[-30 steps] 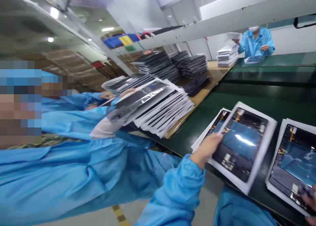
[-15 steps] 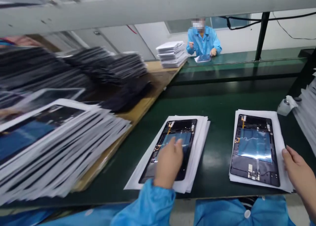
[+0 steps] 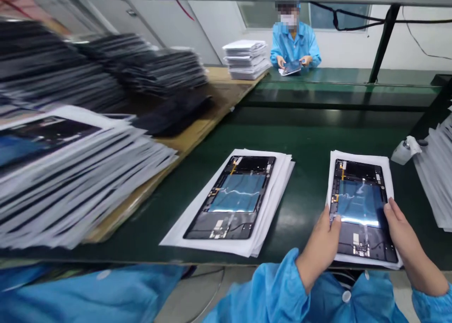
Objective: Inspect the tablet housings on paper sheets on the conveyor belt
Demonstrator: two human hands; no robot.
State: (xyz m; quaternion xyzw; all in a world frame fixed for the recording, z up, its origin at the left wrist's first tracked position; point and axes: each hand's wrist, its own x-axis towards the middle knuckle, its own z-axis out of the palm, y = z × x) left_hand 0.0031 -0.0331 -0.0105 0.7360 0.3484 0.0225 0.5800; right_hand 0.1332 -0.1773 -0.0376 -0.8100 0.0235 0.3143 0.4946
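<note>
Got my left hand [image 3: 318, 250] and right hand [image 3: 406, 243] on the tablet panel [image 3: 358, 205], fingers [image 3: 390, 207] spread at its edges, can't tell if gripping.

Left hand [image 3: 318, 250] and right hand [image 3: 402, 238] hide parts of the lower sides of the black rectangular tablet panel [image 3: 360, 210]. White-papered panel stack [image 3: 70, 181], lower left: blurred, cut off by left edge. Dark stacks [image 3: 141, 66], upper left: blurred. White sheet stack [image 3: 436, 172]: cut off at right edge. Panel [image 3: 291, 67] held by blue-gowned co-worker [image 3: 294, 45]: too small to read.
</note>
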